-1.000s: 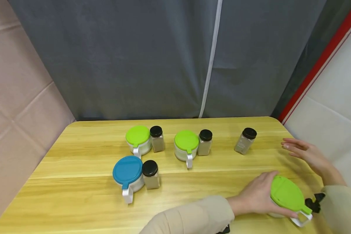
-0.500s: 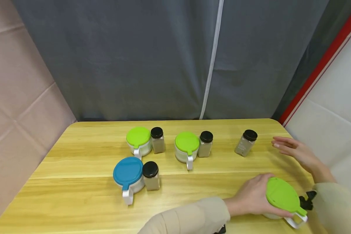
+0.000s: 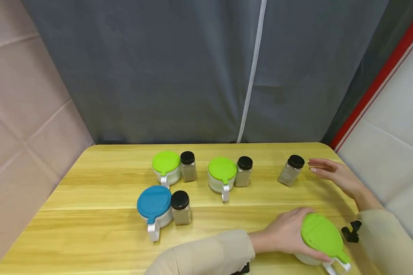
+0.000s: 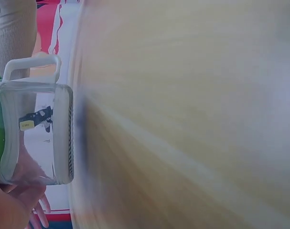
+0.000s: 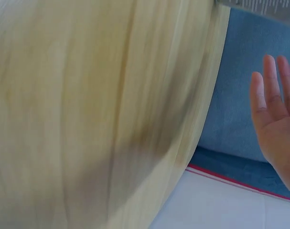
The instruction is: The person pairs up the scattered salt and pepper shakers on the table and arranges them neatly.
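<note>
A curtained recording booth: grey drape (image 3: 179, 68), padded wall panels (image 3: 24, 114), bare wooden table (image 3: 89, 214).

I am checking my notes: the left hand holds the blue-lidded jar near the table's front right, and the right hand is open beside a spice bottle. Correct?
Not quite. In the head view the left hand holds the green-lidded jar, not a blue-lidded one. The right hand is open beside the spice bottle.

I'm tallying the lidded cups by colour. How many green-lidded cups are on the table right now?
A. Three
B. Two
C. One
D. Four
A: two green-lidded cups stand in the back row, and the left hand grips a third.
</note>
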The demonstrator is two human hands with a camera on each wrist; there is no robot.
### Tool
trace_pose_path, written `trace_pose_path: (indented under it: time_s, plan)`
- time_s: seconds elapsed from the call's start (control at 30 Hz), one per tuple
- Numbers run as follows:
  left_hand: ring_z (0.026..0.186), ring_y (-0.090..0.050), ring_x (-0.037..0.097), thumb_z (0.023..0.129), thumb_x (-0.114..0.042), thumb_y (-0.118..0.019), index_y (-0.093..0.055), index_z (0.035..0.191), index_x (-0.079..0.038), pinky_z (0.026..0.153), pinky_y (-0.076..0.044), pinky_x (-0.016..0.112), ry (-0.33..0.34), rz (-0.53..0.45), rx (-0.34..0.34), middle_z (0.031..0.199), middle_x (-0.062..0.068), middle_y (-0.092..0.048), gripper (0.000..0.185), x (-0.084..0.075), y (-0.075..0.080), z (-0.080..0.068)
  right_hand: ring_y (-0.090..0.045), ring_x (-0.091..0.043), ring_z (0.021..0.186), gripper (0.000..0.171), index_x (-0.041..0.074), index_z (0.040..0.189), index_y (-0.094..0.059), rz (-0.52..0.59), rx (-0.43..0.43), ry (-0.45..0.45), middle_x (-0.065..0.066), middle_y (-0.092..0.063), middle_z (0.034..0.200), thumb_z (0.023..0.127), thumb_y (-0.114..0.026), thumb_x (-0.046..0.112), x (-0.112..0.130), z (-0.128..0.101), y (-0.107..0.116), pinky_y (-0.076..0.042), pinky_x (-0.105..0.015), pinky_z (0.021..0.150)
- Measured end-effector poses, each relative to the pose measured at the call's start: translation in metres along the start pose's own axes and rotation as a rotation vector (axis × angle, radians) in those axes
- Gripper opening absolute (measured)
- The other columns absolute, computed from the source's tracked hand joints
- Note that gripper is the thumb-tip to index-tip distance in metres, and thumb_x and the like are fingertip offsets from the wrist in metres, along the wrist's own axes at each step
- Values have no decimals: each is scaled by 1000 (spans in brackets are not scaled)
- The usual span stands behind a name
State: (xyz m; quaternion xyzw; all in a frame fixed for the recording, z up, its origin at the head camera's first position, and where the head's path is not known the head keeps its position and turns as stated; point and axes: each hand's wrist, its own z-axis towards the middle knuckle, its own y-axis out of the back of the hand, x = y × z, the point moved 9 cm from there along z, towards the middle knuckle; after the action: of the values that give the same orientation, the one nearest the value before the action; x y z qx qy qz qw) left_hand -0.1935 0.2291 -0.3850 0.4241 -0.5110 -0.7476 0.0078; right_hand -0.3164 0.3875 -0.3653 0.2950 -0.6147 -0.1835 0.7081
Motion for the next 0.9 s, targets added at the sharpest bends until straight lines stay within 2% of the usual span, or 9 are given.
trace_pose_path:
  time_s: [0.1, 0.17, 0.23, 0.3, 0.37, 0.5, 0.6, 0.73, 0.9]
  plan:
    - [99, -40, -6, 63, -49, -73, -25, 135, -27, 75, -35, 10, -28, -6, 29, 119, -18, -37, 89, 1, 4, -7, -47, 5, 96, 49, 0, 131, -37, 2, 24, 29, -6, -47, 123, 91, -51, 24, 4, 3, -5, -41, -15, 74]
    - [101, -40, -5, 64, -48, -73, -25, 135, -26, 76, -34, 10, -43, -6, 41, 120, -18, -37, 90, 1, 7, -12, -46, 5, 97, 49, -1, 131, -35, 11, 39, 44, -1, -46, 122, 91, -50, 23, 6, 5, -8, -40, -15, 74]
    - [102, -39, -5, 64, -49, -73, -25, 136, -25, 77, -34, 9, -53, -3, 42, 121, -17, -37, 90, 1, 9, -17, -45, 5, 97, 51, 0, 132, -35, 18, 39, 38, 6, -45, 120, 91, -51, 24, 7, 8, -10, -40, -15, 74]
    - [104, -39, -4, 63, -49, -73, -25, 136, -24, 79, -33, 10, -59, 8, 38, 122, -16, -37, 91, 1, 12, -21, -44, 6, 97, 53, 0, 133, -33, 27, 40, 29, 7, -43, 121, 90, -51, 25, 8, 10, -13, -39, -15, 75]
    - [105, -38, -4, 62, -50, -74, -26, 136, -23, 81, -33, 10, -63, 23, 30, 122, -16, -38, 92, 1, 15, -26, -43, 7, 97, 55, 0, 134, -31, 33, 42, 16, 2, -41, 124, 90, -51, 26, 9, 11, -16, -38, -14, 75]
    - [105, -37, -6, 62, -49, -75, -27, 135, -23, 81, -32, 10, -77, 18, 47, 122, -16, -38, 92, 0, 18, -33, -43, 6, 97, 58, -1, 136, -27, 53, 55, 3, -16, -35, 131, 90, -52, 25, 14, 13, -21, -38, -17, 77]
    - [106, -36, -6, 63, -46, -75, -27, 135, -23, 82, -31, 9, -97, 4, 72, 123, -17, -37, 90, 0, 21, -38, -43, -9, 105, 61, -2, 137, -23, 60, 63, -17, -24, -31, 132, 90, -52, 25, 15, 15, -25, -38, -32, 85]
    - [107, -36, -6, 64, -43, -75, -28, 134, -24, 82, -30, 9, -131, 0, 100, 123, -18, -38, 87, 0, 24, -47, -33, -35, 115, 65, -2, 138, -20, 62, 66, -48, -27, -29, 132, 89, -52, 27, 15, 17, -28, -29, -53, 89]
    - [102, -37, -9, 65, -41, -75, -30, 132, -24, 80, -28, 6, -166, 0, 126, 118, -18, -41, 83, 1, 30, -58, -33, -40, 114, 66, -4, 136, -21, 56, 71, -58, -29, -33, 129, 89, -52, 29, 15, 19, -32, -28, -56, 89]
